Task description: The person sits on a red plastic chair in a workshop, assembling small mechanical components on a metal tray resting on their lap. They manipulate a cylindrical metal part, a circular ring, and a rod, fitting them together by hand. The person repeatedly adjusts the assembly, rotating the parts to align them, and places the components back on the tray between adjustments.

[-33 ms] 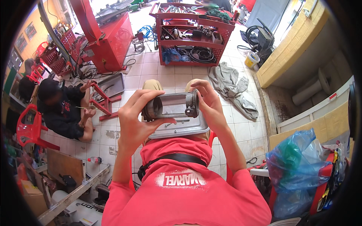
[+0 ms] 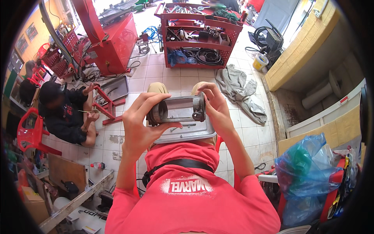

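Note:
Held level above my lap is a grey metal housing (image 2: 159, 112), two round ends joined by bars with a wide opening between them. My left hand (image 2: 136, 117) is closed round its left end, fingers over the top and thumb stretched along the underside. At the right end, my right hand (image 2: 219, 109) grips the ring with curled fingers and thumb. Beneath the housing, a shallow metal tray (image 2: 183, 136) rests on my thighs. Small screws or pins (image 2: 189, 124) lie in it. The housing hides much of the tray.
A red tool cart (image 2: 194, 39) stands ahead, a red machine (image 2: 113, 46) left of it. Another person (image 2: 64, 109) sits at left by a red metal frame (image 2: 107, 103). Grey cloth (image 2: 239, 91) lies on the floor at right. Blue plastic bags (image 2: 307, 167) hang near my right elbow.

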`<action>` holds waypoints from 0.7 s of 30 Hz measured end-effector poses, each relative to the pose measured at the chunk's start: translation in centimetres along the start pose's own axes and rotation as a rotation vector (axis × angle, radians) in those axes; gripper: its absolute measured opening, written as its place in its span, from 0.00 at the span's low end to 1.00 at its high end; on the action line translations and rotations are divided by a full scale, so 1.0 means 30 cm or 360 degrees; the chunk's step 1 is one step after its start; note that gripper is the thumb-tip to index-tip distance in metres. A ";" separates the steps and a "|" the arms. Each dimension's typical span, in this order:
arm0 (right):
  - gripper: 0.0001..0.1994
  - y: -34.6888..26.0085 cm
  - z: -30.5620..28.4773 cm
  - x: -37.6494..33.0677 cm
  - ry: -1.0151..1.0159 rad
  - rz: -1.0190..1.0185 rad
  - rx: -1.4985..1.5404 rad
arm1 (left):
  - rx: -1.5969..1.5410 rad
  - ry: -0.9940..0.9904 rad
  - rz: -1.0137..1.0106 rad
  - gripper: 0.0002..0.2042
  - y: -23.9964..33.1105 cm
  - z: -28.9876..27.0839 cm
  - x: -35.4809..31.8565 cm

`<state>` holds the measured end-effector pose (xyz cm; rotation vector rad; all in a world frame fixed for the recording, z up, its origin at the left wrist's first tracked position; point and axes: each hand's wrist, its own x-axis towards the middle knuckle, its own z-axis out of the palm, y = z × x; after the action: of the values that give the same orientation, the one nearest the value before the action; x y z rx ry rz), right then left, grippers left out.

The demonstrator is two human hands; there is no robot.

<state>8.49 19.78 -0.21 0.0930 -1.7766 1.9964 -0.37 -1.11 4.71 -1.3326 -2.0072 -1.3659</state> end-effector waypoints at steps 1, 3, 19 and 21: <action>0.12 0.013 -0.002 -0.001 0.0017 0.0013 0.0062 | -0.0006 0.0004 0.0029 0.32 0.001 0.000 0.000; 0.12 0.016 -0.021 -0.004 -0.0110 0.0089 0.0141 | -0.0006 -0.0003 0.0101 0.33 -0.001 -0.006 0.000; 0.25 -0.067 -0.031 -0.030 -0.0144 0.0487 0.0266 | -0.0668 0.0018 -0.0283 0.31 -0.024 0.063 -0.012; 0.24 -0.039 -0.044 -0.006 -0.0097 0.0429 0.0237 | -0.0931 0.0042 -0.0556 0.30 -0.097 0.156 -0.060</action>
<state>9.43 21.05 0.59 -0.0417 -1.7525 2.3385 -1.06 1.82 -0.25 -1.1905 -1.9628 -2.2463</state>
